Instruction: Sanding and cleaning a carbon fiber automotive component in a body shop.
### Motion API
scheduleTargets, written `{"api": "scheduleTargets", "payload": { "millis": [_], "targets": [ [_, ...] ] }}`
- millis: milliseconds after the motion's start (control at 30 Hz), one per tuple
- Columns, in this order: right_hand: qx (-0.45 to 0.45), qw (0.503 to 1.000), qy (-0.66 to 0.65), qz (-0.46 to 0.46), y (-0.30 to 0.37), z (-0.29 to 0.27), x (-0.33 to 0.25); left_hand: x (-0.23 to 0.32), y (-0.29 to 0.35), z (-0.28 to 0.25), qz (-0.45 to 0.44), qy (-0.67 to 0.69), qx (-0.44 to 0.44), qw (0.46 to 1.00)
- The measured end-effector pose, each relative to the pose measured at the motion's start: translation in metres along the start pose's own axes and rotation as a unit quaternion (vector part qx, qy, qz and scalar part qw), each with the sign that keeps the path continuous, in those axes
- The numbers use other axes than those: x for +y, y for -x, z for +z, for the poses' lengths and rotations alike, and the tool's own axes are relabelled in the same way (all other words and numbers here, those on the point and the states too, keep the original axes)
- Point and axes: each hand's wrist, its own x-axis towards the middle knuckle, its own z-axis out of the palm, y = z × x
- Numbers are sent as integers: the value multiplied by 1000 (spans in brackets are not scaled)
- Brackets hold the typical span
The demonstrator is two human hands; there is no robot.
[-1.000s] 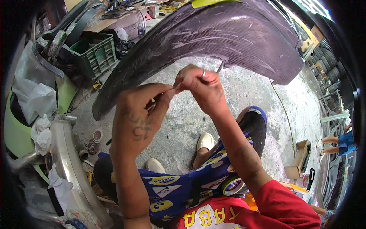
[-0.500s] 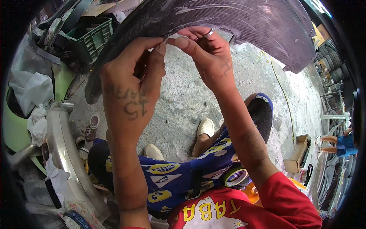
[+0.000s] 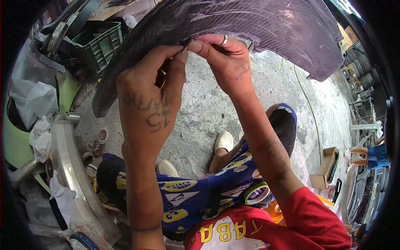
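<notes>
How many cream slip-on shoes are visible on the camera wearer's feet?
2: the right shoe on the concrete floor; the left shoe beside the left forearm, partly hidden behind the blue patterned shorts.

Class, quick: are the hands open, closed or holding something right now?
Left hand: pinched closed; anything held is too small to tell.
Right hand: curled by the dark panel; its grip cannot be told.

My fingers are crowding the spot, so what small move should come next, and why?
Perhaps ease the right hand slightly aside: its fingertips sit close to those of the left hand by the lower edge of the dark panel, largely hiding the spot.
</notes>
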Motion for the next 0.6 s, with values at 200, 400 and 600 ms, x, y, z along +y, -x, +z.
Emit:
{"api": "scheduleTargets", "payload": {
  "millis": [200, 400, 600],
  "targets": [
    [17, 1000, 20, 14, -1, 1, -1, 7, -1, 3, -15, 46, 17, 999],
    [14, 1000, 7, 17, -1, 2, -3, 4, 1, 7, -5, 31, 32, 999],
    [11, 1000, 9, 19, -3, 1, 0, 7, 2, 12, -5, 17, 46, 999]
  ]
}}
